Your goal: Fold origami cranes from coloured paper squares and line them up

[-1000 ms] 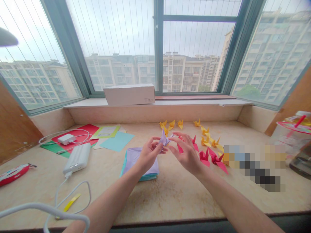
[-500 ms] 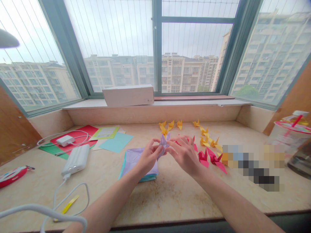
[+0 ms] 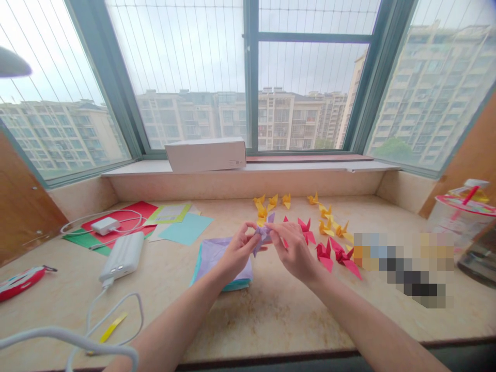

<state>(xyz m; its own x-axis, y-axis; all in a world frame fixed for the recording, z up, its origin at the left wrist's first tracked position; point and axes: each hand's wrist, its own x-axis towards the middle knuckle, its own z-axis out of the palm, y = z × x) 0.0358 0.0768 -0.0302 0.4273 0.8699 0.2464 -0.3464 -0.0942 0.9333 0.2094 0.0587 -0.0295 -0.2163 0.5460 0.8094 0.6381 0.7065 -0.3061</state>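
Note:
A small purple origami crane (image 3: 264, 233) is held up between my two hands, above the counter. My left hand (image 3: 242, 248) pinches its lower left side with thumb and fingers. From the other side, my right hand (image 3: 292, 249) has its thumb and forefinger closed on the paper's upper right part. Part of the crane is hidden by my fingers. Below my left hand lies a stack of purple and teal paper squares (image 3: 217, 256). Red paper cranes (image 3: 324, 254) sit just right of my right hand, and yellow paper cranes (image 3: 287, 200) stand beyond.
At the left are a white power bank (image 3: 123, 258) with cables, a charger plug (image 3: 106, 226), coloured sheets (image 3: 186, 229) and a red tape measure (image 3: 21, 284). A white box (image 3: 207, 156) rests on the sill. A plastic cup (image 3: 461, 214) stands far right, near a blurred-out patch.
My right hand's fingers have drawn together into a pinch on the purple paper. The crane has tilted, showing more of its folds. My left hand keeps its hold.

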